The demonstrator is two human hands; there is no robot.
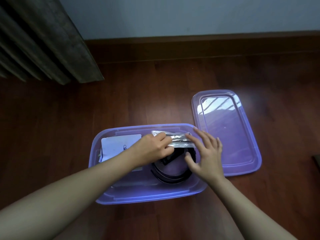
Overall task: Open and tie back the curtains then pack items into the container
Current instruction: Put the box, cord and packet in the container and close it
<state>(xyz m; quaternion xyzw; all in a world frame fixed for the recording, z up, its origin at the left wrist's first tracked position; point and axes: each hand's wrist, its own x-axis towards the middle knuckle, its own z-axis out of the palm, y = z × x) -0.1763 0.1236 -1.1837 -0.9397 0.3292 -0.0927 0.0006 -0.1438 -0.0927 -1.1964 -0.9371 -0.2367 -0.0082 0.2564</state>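
A translucent purple container (pixel 138 194) stands open on the wooden floor in front of me. Inside lie a white paper packet (pixel 117 144) at the left and a coiled black belt-like item (pixel 171 174) at the right. Over the belt, a clear shiny plastic packet (pixel 180 140) is held near the container's far wall. My left hand (pixel 152 149) pinches the packet's left end. My right hand (pixel 206 153) has its fingers spread and straight, touching the packet's right end.
The container's purple lid (pixel 242 153) lies flat on the floor just right of it. Grey pleated curtains (pixel 43 40) hang at the upper left. A dark skirting board runs along the blue wall behind. A dark object shows at the right edge (pixel 316 161).
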